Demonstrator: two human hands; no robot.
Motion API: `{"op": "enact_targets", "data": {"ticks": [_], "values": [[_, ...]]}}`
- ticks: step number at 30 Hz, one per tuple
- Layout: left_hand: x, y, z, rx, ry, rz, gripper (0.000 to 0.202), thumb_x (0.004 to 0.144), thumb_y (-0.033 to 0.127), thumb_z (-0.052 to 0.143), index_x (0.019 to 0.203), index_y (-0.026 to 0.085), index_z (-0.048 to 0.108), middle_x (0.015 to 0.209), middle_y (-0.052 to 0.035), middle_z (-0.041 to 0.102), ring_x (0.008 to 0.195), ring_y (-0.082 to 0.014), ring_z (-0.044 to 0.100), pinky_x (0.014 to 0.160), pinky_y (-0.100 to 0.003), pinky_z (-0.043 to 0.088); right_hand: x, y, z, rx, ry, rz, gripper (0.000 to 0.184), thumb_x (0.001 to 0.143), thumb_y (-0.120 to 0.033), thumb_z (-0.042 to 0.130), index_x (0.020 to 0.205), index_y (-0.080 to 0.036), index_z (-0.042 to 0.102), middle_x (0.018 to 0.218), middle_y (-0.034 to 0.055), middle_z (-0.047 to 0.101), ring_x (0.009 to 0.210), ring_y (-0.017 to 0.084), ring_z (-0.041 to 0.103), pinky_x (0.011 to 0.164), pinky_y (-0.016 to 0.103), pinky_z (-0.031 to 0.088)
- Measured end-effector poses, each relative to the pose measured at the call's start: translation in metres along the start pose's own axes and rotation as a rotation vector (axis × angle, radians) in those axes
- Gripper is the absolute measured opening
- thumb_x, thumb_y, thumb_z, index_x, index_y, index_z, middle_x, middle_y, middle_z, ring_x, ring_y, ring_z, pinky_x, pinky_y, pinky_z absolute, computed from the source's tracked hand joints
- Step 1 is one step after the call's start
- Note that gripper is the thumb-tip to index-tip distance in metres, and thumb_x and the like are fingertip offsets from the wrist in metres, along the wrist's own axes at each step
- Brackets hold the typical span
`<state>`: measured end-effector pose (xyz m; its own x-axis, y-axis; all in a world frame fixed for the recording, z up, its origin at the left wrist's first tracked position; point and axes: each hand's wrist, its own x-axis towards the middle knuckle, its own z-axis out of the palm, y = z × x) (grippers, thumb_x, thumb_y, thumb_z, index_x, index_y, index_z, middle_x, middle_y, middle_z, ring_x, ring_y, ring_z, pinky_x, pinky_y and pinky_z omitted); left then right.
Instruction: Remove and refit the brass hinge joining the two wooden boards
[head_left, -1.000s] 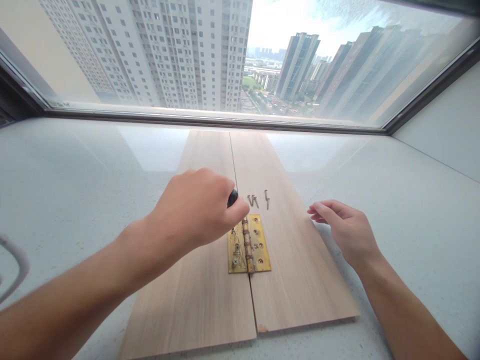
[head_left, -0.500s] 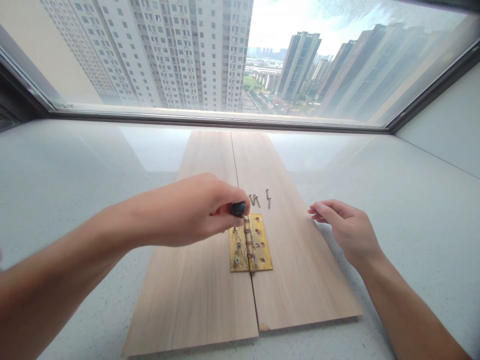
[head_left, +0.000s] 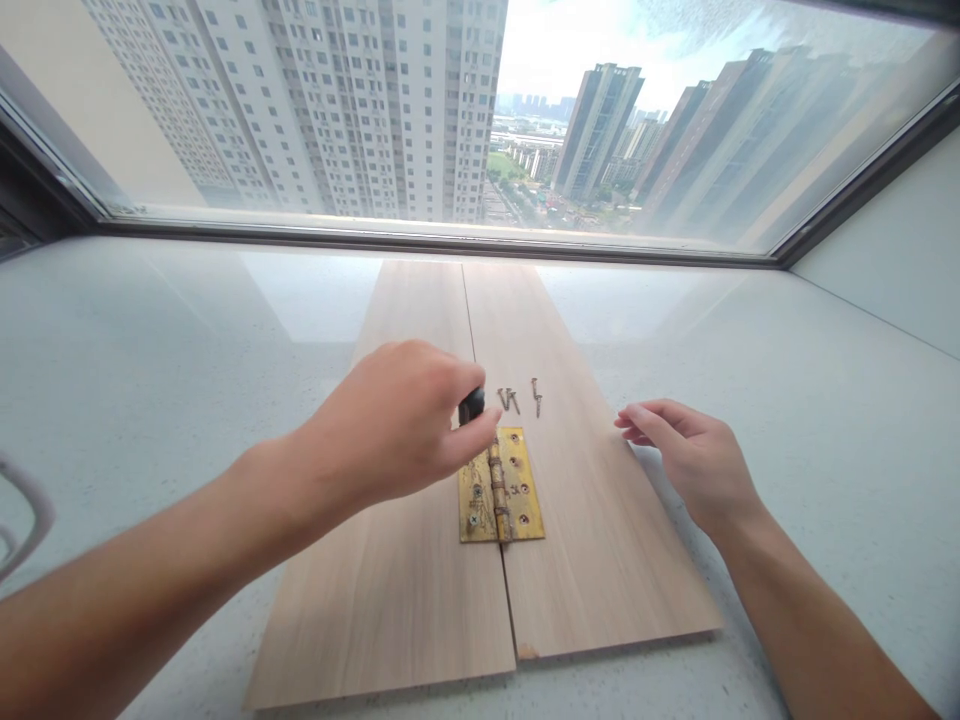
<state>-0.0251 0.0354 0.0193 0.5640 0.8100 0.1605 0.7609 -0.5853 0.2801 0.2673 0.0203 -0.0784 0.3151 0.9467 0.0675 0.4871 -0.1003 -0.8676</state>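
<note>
One hinge (head_left: 501,485) on two boards (head_left: 405,590), three screws (head_left: 508,400) just beyond it. The left hand (head_left: 397,420) grips one black handle (head_left: 472,404) over it; the right hand (head_left: 694,460) lies slack, fingers loose.

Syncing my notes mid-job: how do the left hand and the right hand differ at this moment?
The left hand is closed around a black handle; the right hand is open and holds nothing. The left hand is over the left leaf of the hinge, while the right hand is at the outer edge of the right board, apart from the hinge. Both are bare, palms down, near the boards.
</note>
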Motion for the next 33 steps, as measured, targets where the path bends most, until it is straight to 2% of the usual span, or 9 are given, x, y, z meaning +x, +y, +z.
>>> {"op": "enact_targets", "data": {"ticks": [3,9,11,15,20,23,26,30,33], "values": [[0.001,0.004,0.001,-0.083,-0.015,0.077,0.018,0.084,0.028,0.052,0.082,0.019,0.067,0.059,0.0020,0.056,0.050,-0.0096,0.043,0.053,-0.025,0.032,0.001,0.000,0.000,0.002,0.000,-0.009,0.027,0.078,-0.046,0.063,0.075,-0.020,0.070,0.084,0.0056,0.070,0.077,0.021,0.063,0.079,0.037,0.050],[0.000,-0.003,-0.018,-0.262,-0.301,0.047,0.015,0.084,0.030,0.055,0.086,0.021,0.067,0.058,0.0043,0.054,0.051,-0.0087,0.045,0.048,-0.022,0.032,0.001,0.000,0.000,-0.015,-0.003,-0.010,0.026,0.079,-0.046,0.063,0.074,-0.021,0.069,0.082,0.0040,0.070,0.077,0.020,0.062,0.079,0.036,0.050],[0.001,-0.007,-0.020,-0.285,-0.327,0.047,0.015,0.084,0.029,0.055,0.085,0.021,0.067,0.058,0.0045,0.054,0.051,-0.0085,0.045,0.048,-0.022,0.032,0.000,-0.001,0.000,-0.020,-0.004,-0.005,0.026,0.078,-0.046,0.063,0.074,-0.021,0.069,0.082,0.0039,0.069,0.078,0.020,0.063,0.080,0.036,0.049],[0.006,-0.011,-0.014,-0.306,-0.244,-0.005,0.022,0.081,0.037,0.059,0.070,0.018,0.062,0.052,0.0056,0.047,0.049,-0.0077,0.039,0.046,-0.021,0.029,-0.001,-0.003,0.000,-0.008,0.003,0.005,0.026,0.078,-0.046,0.063,0.074,-0.021,0.069,0.082,0.0039,0.070,0.078,0.020,0.063,0.080,0.036,0.049],[0.007,-0.008,0.000,-0.253,-0.038,-0.085,0.042,0.077,0.038,0.062,0.051,0.018,0.036,0.047,0.0068,0.032,0.047,-0.0064,0.026,0.043,-0.022,0.022,-0.001,-0.003,0.000,-0.007,0.005,0.006,0.025,0.078,-0.046,0.063,0.074,-0.021,0.069,0.082,0.0041,0.070,0.078,0.021,0.063,0.079,0.036,0.049],[0.005,-0.006,0.008,-0.235,-0.001,-0.087,0.025,0.080,0.027,0.054,0.059,0.018,0.044,0.048,0.0067,0.036,0.046,-0.0067,0.030,0.045,-0.022,0.026,-0.001,-0.003,0.000,-0.010,0.001,-0.003,0.025,0.078,-0.046,0.063,0.073,-0.021,0.069,0.082,0.0041,0.070,0.077,0.021,0.063,0.080,0.036,0.049],[0.003,-0.005,0.009,-0.262,0.000,-0.041,0.008,0.083,0.026,0.053,0.081,0.019,0.058,0.051,0.0068,0.044,0.046,-0.0075,0.037,0.047,-0.022,0.031,-0.001,-0.002,0.000,-0.024,0.002,-0.010,0.026,0.078,-0.046,0.062,0.073,-0.022,0.069,0.082,0.0044,0.070,0.077,0.021,0.063,0.079,0.037,0.049],[0.000,-0.005,-0.005,-0.316,-0.159,-0.027,0.022,0.085,0.038,0.053,0.079,0.020,0.062,0.055,0.0043,0.050,0.049,-0.0084,0.041,0.047,-0.021,0.032,-0.001,-0.001,-0.001,-0.019,0.001,-0.013,0.025,0.078,-0.045,0.063,0.074,-0.021,0.070,0.082,0.0042,0.070,0.077,0.020,0.063,0.080,0.037,0.049],[-0.002,-0.009,-0.018,-0.301,-0.307,0.008,0.020,0.086,0.034,0.052,0.089,0.021,0.067,0.058,0.0038,0.052,0.050,-0.0088,0.042,0.046,-0.021,0.032,0.000,-0.001,0.000,-0.012,-0.006,-0.013,0.025,0.079,-0.045,0.063,0.074,-0.022,0.070,0.082,0.0036,0.069,0.077,0.020,0.062,0.080,0.036,0.049]]}}
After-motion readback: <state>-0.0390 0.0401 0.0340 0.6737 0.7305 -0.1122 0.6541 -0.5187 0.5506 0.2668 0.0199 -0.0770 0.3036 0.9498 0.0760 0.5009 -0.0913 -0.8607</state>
